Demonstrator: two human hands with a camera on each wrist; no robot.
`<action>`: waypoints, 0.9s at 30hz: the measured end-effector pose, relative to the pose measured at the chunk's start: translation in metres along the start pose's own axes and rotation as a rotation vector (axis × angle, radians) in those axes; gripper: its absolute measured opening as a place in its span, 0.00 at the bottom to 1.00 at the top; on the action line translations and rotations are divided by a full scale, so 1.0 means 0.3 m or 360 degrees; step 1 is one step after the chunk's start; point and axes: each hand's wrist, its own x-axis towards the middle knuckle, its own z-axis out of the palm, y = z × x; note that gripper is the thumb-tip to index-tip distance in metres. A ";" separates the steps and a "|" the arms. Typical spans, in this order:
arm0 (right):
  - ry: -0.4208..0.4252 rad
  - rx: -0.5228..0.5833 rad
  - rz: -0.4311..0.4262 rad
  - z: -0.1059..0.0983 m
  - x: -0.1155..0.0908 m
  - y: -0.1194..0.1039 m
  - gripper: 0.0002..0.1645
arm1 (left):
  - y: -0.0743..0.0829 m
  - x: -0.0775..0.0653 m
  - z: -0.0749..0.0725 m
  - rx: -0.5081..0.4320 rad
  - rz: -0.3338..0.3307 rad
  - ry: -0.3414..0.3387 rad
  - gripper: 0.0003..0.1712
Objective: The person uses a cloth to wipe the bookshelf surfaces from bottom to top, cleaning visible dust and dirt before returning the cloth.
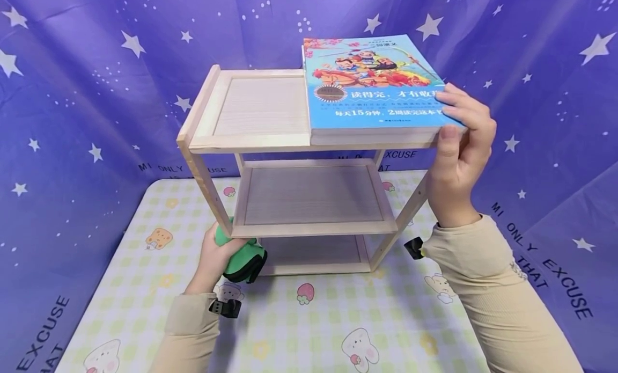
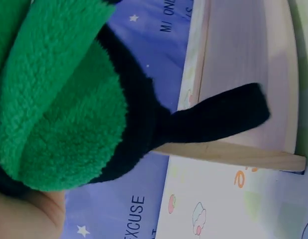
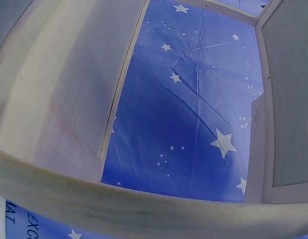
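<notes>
While the bench (image 1: 270, 322) carries the three-tier wooden rack (image 1: 314, 193) upright, treat the rack as the base for the step in hand, which appears to be steadying the load on top and handling a soft item below. Direct hand force downward or inward; a light frame would probably slide or tip under an outward push.

The book (image 1: 376, 88) lies flat, cover up, on the right part of the top shelf, leaving the left part of that panel bare. For good control, press its right side evenly and hold its front edge level with the shelf's front rail. Lifting one corner alone could skew it.

The green plush item (image 1: 245, 260), edged in black, is held at the rack's lower left front corner. Whether it touches the wood cannot be told. Grip it by its thick part and guide the loose black strap (image 2: 218, 114) clear of the rack, since it could catch.

Pose of the right hand (image 1: 463, 147): raised at the top shelf's right end, forearm rising from the lower right. Its fingers are partly bent over the book's right edge, thumb at the front corner, gripping the book.

Pose of the left hand (image 1: 219, 257): low, forearm rising from the lower left. Its fingers are closed around the green plush item, thumb across the near side; the fingertips are hidden.
</notes>
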 end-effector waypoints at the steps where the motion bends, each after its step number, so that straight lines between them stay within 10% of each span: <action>1: 0.0007 0.0016 0.0001 0.001 0.000 -0.002 0.28 | -0.002 -0.002 0.005 0.0029 0.0028 0.0046 0.16; 9: 0.0010 0.0045 0.0015 0.006 -0.001 -0.007 0.28 | -0.018 -0.013 0.032 0.0163 0.0110 0.0294 0.19; 27: 0.0017 0.0094 0.0020 0.005 0.000 -0.006 0.28 | -0.036 -0.021 0.046 0.0183 0.0172 0.0432 0.22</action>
